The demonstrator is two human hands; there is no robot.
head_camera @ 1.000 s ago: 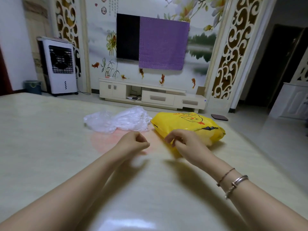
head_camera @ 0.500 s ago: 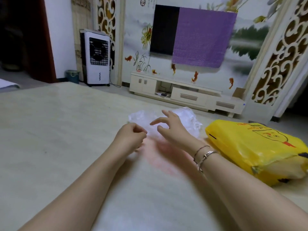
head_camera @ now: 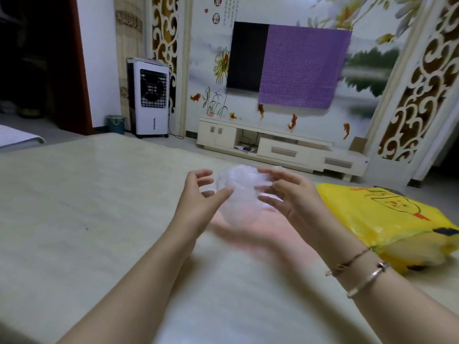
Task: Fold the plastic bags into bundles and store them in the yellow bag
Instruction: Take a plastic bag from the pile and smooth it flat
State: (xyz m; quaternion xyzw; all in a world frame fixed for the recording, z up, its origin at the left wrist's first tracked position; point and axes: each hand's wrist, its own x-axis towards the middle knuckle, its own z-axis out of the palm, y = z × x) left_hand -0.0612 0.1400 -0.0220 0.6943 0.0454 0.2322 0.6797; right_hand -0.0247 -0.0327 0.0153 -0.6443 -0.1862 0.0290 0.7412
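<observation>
Both hands are raised above the pale, glossy marble-patterned worktop with a crumpled, translucent white plastic bag between them. The left hand and the right hand each curl their fingers onto a side of it, though motion blur hides the exact grip. The bulging yellow plastic bag with a printed cartoon face lies on the worktop just right of the right hand.

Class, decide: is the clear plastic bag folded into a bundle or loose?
Loose: the clear plastic bag is a crumpled, puffy mass between both hands, no neat folds.
</observation>
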